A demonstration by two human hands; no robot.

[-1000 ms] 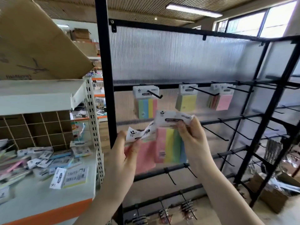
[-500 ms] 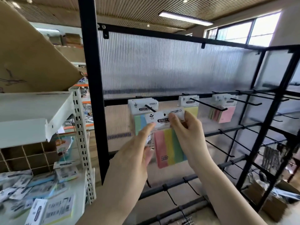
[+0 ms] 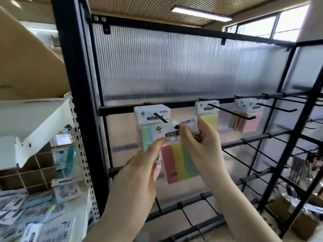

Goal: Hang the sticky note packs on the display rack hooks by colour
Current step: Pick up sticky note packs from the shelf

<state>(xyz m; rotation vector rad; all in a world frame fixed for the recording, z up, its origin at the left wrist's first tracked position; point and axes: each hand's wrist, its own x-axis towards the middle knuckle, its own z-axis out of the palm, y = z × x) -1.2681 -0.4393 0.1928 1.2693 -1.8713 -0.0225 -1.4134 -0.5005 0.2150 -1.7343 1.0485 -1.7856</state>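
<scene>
- Behind our hands stands a black display rack (image 3: 174, 106)
- Our right hand (image 3: 201, 145) pinches the striped pack (image 3: 178, 159) at a hook (image 3: 161, 117)
- Our left hand (image 3: 136, 175) grips its header, too

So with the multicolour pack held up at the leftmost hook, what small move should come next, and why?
Probably slide the multicolour pack back along the hook. The hook's tip already sits at the hole in the pack's header card, both hands, right hand and left hand, pinch it, and the matching striped packs hang behind.
</scene>
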